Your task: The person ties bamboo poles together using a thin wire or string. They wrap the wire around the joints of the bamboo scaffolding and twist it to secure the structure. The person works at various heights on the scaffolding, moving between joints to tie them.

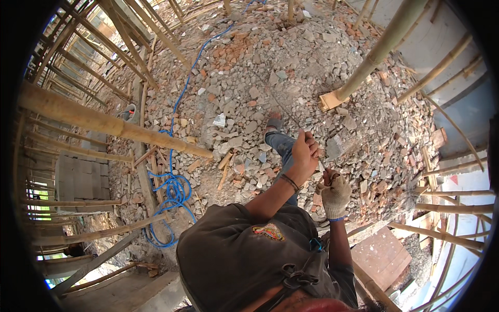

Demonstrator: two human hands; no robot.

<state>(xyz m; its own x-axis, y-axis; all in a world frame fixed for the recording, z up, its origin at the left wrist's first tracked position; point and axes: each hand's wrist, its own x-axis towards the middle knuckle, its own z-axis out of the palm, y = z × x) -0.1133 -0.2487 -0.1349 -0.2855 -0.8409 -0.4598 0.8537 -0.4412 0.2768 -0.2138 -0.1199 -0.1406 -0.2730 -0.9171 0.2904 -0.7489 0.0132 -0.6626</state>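
My bare left hand [305, 152], with a dark band round the wrist, is closed round a thin, dark rod or stiff wire [323, 164]. Just below and to the right, my right hand [334, 195] wears a pale knitted glove that leaves fingertips bare. Its fingers are curled round the near end of the same rod. From my left hand the thin line runs on up and left over the rubble, where its far end blends into the stones. My foot [274, 122] stands on the rubble beyond my left hand.
Broken brick and concrete rubble [244, 125] covers the ground. Bamboo poles stand and slant around me, one large pole [371, 60] resting on a wooden block [332, 100]. A blue hose [176, 190] lies coiled at left. Grey blocks [82, 177] are stacked at far left.
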